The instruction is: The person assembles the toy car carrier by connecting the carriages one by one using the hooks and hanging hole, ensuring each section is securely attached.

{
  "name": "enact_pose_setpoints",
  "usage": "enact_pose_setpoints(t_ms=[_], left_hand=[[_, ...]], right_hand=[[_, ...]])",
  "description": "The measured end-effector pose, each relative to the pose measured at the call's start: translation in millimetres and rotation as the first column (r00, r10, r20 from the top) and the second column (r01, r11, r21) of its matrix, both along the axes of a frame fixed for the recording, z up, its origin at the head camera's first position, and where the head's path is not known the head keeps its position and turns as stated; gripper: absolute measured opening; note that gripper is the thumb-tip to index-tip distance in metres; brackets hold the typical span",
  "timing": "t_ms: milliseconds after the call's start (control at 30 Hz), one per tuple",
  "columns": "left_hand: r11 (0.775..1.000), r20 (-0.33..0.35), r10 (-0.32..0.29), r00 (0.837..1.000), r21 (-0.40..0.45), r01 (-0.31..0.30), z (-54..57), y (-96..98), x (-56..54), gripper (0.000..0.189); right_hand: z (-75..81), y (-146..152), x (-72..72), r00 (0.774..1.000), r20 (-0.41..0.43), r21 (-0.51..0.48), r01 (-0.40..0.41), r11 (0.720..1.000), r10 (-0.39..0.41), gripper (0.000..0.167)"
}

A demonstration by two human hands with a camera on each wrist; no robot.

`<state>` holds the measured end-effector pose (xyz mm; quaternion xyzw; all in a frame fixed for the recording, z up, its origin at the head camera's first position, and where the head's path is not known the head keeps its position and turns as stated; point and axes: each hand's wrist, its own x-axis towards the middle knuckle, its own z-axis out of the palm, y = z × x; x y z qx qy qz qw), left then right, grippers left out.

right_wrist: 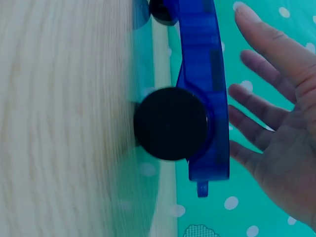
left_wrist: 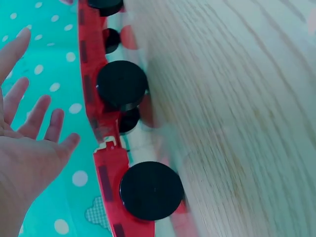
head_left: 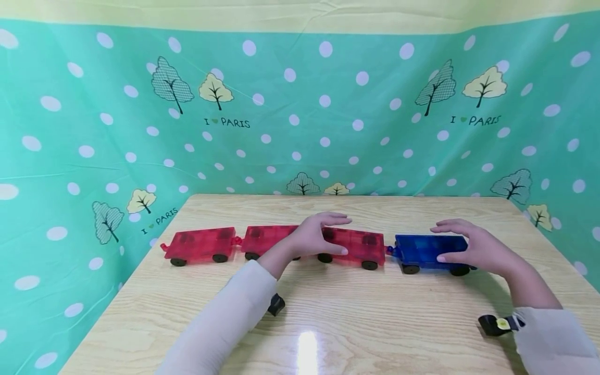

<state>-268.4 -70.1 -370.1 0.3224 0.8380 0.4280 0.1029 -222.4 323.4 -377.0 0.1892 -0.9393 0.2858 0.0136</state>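
Three translucent red toy train cars with black wheels stand in a row on the table: a left one point(head_left: 201, 244), a middle one point(head_left: 264, 237) and a right one point(head_left: 358, 240). A translucent blue car point(head_left: 419, 249) follows at the right end of the row. Small hitches join neighbouring cars. My left hand point(head_left: 315, 237) hovers over the middle and right red cars, fingers spread and holding nothing. Above the blue car's right end is my right hand point(head_left: 483, 250), thumb and fingers apart. In the right wrist view, the blue car point(right_wrist: 203, 64) stands beside the spread fingers point(right_wrist: 261, 106).
The row crosses the wooden table point(head_left: 356, 323), whose back edge meets a green dotted cloth point(head_left: 328, 104). Black wrist devices point(head_left: 492, 325) sit at both sleeves. A bright reflection lies near the table's front.
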Motion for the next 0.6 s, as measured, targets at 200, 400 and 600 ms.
enact_pose_setpoints(t_ms=[200, 400, 600], left_hand=[[0.991, 0.015, 0.074, 0.997, 0.109, -0.075, 3.8, -14.6, 4.9, 0.067], [0.970, 0.025, 0.139, 0.990, 0.197, -0.141, 10.2, -31.4, 12.1, 0.065], [0.949, 0.020, 0.206, 0.978, 0.240, -0.205, 6.8, -47.2, 11.1, 0.067]], right_hand=[[4.8, -7.5, 2.2, 0.998, -0.062, -0.119, -0.010, 0.993, 0.003, 0.057], [9.8, -15.5, 4.7, 0.996, -0.094, -0.166, -0.003, 0.986, -0.013, 0.057], [9.5, -18.9, 4.1, 0.989, -0.148, -0.182, -0.025, 0.983, -0.003, 0.058]])
